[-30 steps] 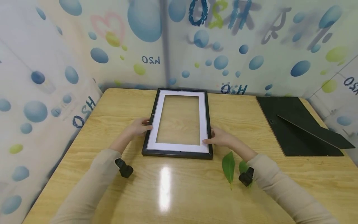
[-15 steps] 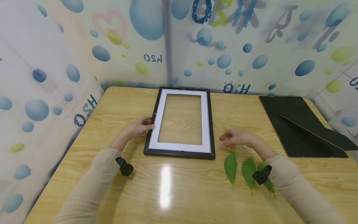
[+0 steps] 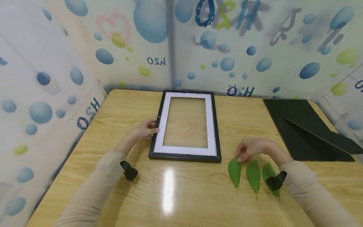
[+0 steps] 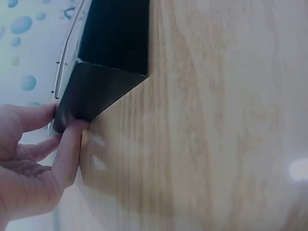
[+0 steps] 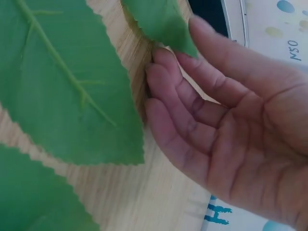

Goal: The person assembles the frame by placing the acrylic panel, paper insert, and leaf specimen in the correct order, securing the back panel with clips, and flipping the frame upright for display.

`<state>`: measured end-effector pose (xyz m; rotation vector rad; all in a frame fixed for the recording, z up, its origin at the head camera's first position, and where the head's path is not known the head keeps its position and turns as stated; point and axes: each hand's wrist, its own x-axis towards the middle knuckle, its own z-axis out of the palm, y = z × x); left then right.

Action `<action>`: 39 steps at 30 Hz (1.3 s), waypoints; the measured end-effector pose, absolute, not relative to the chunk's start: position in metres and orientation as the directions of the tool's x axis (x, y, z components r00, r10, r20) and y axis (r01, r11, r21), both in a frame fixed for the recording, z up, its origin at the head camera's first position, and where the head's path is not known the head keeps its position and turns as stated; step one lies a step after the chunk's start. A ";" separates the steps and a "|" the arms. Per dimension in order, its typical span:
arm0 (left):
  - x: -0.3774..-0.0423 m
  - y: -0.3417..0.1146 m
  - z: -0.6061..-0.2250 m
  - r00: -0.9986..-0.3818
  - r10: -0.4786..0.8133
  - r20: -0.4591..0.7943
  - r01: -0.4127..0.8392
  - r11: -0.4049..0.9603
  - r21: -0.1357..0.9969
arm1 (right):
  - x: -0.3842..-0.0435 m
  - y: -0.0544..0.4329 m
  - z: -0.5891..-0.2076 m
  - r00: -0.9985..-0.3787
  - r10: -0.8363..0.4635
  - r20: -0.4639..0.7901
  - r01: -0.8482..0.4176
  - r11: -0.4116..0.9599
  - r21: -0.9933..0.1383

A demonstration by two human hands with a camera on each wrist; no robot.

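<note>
A black picture frame (image 3: 185,156) with a white mat border lies in the middle of the wooden table. My left hand (image 3: 144,129) grips its left side, thumb on top and fingers against the outer edge. In the left wrist view the left hand (image 4: 41,159) shows at the frame's dark side wall (image 4: 101,89). To the right of the frame, my right hand (image 3: 252,148) pinches the upper tip of the leftmost green leaf (image 3: 234,173). The right wrist view shows that leaf (image 5: 159,21) between thumb and fingers of the right hand (image 5: 231,120).
Two more green leaves lie beside it, a middle leaf (image 3: 253,175) and a right leaf (image 3: 267,173) partly covered by the wrist camera. A black backing board (image 3: 292,126) with its stand flap raised lies at the far right. A patterned wall (image 3: 187,63) borders the table's back.
My right hand has let go of the frame's right side, moved right and down, and taken the leftmost leaf's tip. The left hand stays on the frame.
</note>
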<state>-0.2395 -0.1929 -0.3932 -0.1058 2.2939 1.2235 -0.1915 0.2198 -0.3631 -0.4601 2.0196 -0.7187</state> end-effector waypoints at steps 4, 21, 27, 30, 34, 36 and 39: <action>-0.239 -0.193 -0.393 -0.856 0.172 -0.487 -0.311 0.582 0.752 | -0.193 0.221 -0.364 -0.504 -0.593 -0.628 -0.040 0.742 -0.669; -0.238 -0.195 -0.394 -0.860 0.192 -0.473 -0.309 0.542 0.781 | -0.209 0.226 -0.346 -0.542 -0.594 -0.595 0.160 0.621 -0.767; -0.237 -0.194 -0.394 -0.865 0.188 -0.465 -0.301 0.547 0.781 | -0.222 0.218 -0.341 -0.601 -0.568 -0.563 0.164 0.602 -0.782; -0.237 -0.195 -0.393 -0.867 0.186 -0.462 -0.298 0.549 0.781 | -0.231 0.209 -0.340 -0.634 -0.565 -0.528 0.167 0.567 -0.806; -0.237 -0.195 -0.393 -0.867 0.184 -0.462 -0.302 0.543 0.783 | -0.245 0.193 -0.341 -0.669 -0.561 -0.488 0.172 0.522 -0.836; -0.236 -0.195 -0.394 -0.869 0.186 -0.459 -0.301 0.538 0.787 | -0.253 0.184 -0.342 -0.684 -0.552 -0.478 0.180 0.507 -0.843; -0.235 -0.196 -0.395 -0.870 0.189 -0.455 -0.300 0.531 0.793 | -0.264 0.169 -0.343 -0.698 -0.542 -0.467 0.187 0.491 -0.851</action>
